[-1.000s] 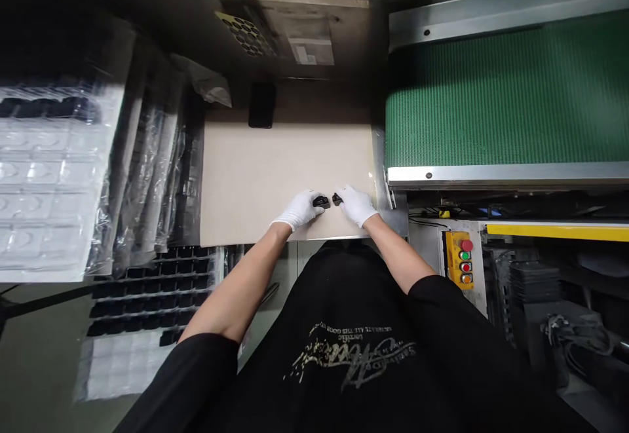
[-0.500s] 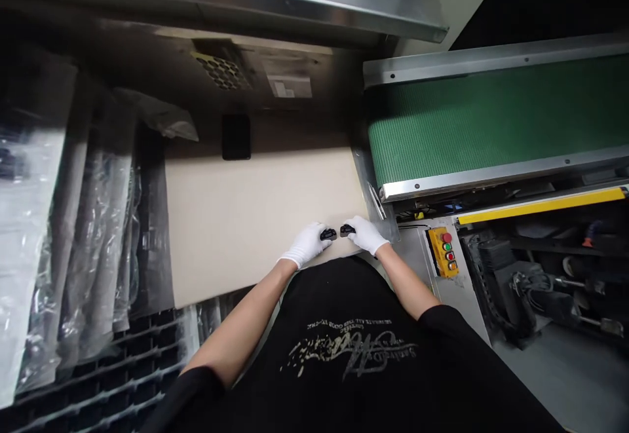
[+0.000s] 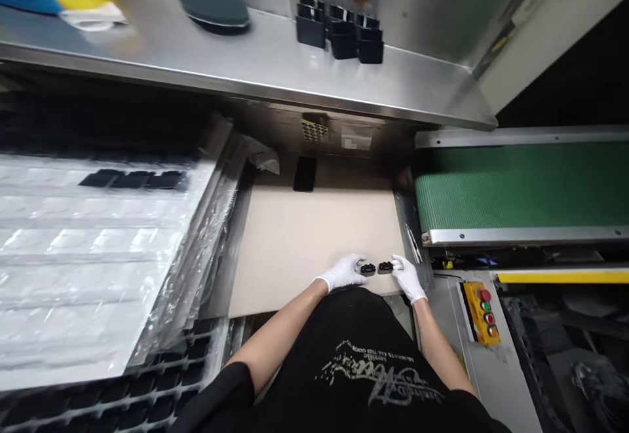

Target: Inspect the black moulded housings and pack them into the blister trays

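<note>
Both my hands wear white gloves and rest at the near edge of a beige board (image 3: 304,243). My left hand (image 3: 344,271) is closed on a small black part (image 3: 368,268). My right hand (image 3: 405,275) is closed on a second small black part (image 3: 385,266). The two parts sit side by side on the board, almost touching. A black phone-like slab (image 3: 304,173) lies at the board's far edge.
A green conveyor belt (image 3: 521,184) runs on the right, with a yellow button box (image 3: 480,312) below it. Clear blister trays (image 3: 88,249) in plastic lie on the left, black trays (image 3: 128,394) beneath. A steel shelf (image 3: 275,59) above carries several black boxes (image 3: 339,30).
My head has tilted up, so the steel shelf and its boxes came into view. Both hands stay at the board's near edge holding the two black parts close together.
</note>
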A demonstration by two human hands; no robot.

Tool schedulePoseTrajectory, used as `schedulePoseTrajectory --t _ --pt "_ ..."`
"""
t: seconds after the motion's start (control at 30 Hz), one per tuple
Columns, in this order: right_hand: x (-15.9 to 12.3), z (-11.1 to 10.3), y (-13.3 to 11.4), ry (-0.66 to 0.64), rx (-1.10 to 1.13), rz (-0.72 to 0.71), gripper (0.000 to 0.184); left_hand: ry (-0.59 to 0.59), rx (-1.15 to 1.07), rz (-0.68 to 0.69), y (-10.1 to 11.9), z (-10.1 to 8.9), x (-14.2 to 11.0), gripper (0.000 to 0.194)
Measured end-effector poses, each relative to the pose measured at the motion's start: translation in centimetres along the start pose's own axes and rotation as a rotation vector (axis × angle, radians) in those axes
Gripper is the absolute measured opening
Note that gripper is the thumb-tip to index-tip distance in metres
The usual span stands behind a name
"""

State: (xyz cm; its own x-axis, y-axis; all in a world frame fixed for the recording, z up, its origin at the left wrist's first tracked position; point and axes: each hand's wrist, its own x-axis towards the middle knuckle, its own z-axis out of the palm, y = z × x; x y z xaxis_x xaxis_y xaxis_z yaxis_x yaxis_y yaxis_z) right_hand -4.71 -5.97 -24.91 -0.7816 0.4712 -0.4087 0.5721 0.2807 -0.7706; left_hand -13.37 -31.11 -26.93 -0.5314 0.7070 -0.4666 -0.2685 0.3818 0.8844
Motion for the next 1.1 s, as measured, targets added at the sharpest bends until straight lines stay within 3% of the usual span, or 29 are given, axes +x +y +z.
schedulePoseTrajectory --t 0.1,0.3,0.5,0.67,0.8,1.1 --pt "1.0 -0.7 0.3 0.025 0.104 0.046 0.042 0.103 -0.051 -0.030 -1.0 -0.2 0.1 0.044" --pt "1.6 -1.6 0.2 0.120 0.313 0.143 0.052 0.169 -0.223 -0.032 -1.5 -1.1 0.4 0.061" --pt "0.3 -0.8 1.8 0.382 0.447 0.041 0.070 0.201 -0.377 -0.007 -1.3 -1.9 0.2 0.067" --pt "-0.5 0.5 5.3 0.416 0.117 -0.154 0.073 0.222 -0.451 -0.039 -1.4 -2.0 0.4 0.066" --pt "-0.4 1.2 6.6 0.449 -0.061 -0.215 0.070 0.220 -0.478 -0.048 -1.3 -2.2 0.5 0.065" --pt "0.3 -0.2 3.2 0.386 0.018 -0.119 0.048 0.272 -0.498 -0.055 -0.6 -3.0 0.5 0.062"
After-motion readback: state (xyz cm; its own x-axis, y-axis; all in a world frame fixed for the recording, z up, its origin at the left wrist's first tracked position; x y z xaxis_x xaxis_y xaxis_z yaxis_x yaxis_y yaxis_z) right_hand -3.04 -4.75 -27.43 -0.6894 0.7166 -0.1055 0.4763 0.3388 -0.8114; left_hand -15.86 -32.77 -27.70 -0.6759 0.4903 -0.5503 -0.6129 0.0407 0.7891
